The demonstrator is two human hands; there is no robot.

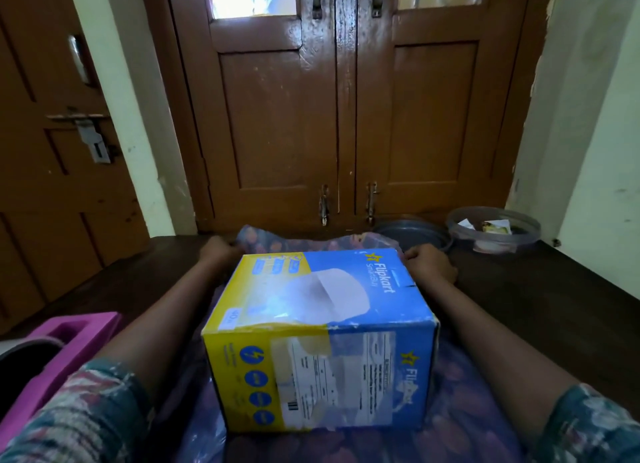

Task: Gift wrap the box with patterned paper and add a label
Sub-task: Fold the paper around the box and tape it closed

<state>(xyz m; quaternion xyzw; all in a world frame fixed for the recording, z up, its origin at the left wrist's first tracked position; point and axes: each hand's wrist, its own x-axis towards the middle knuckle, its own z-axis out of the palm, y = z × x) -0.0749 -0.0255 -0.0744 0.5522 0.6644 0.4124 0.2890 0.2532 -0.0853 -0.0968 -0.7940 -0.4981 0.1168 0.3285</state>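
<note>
The box (318, 324) stands on the patterned paper (311, 239), and behind the box the left hand (218, 251) and right hand (431, 263) each pinch the paper's edge in their grip; I judge the first fold is in hand, needing an even pull over the box.

Box (318, 327) on wrapping paper (460, 424); bowl (493, 234) behind, to its right

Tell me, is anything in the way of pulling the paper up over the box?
Nothing visible is. The left hand and the right hand grip the far edge of the paper, right behind the box, whose top is bare. The plastic container sits off to the right, clear of the fold.
</note>
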